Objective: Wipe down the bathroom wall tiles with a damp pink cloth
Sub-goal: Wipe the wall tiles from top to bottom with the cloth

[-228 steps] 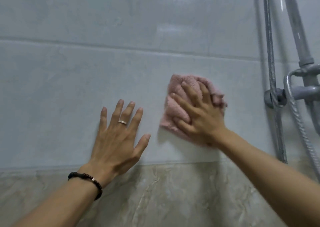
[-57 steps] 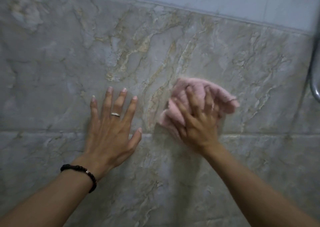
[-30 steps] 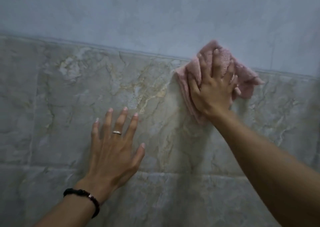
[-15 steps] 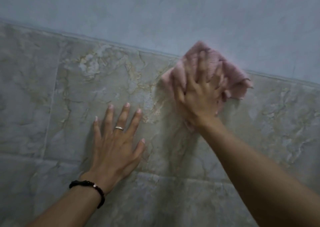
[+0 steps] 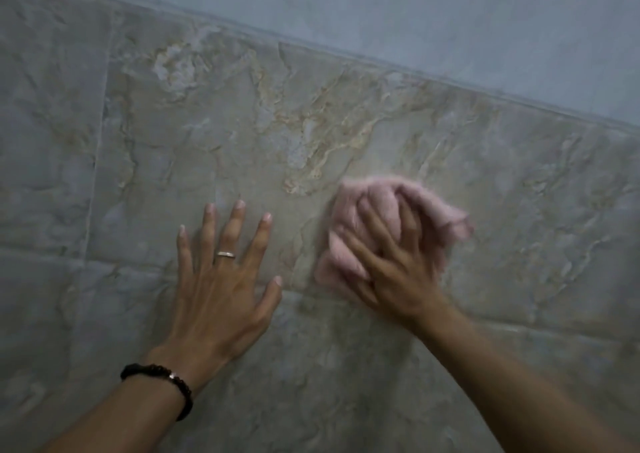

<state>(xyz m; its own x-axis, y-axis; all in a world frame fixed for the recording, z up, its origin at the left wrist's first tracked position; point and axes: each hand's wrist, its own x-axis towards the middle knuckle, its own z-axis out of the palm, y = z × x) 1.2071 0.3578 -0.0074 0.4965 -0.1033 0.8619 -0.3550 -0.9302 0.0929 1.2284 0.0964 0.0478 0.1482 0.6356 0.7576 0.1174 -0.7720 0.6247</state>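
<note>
A: While L hand (image 5: 221, 290) lies flat, fingers spread, on the wall tiles (image 5: 214, 134), where's the pink cloth (image 5: 367, 217)?
B: Bunched under R hand (image 5: 398, 272), pressed on marbled tile just above grout line. Blurred.

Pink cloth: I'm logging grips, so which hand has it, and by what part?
The right hand presses the bunched pink cloth against the wall tile, fingers spread over its middle. The left hand holds nothing, flat on the tile.
</note>
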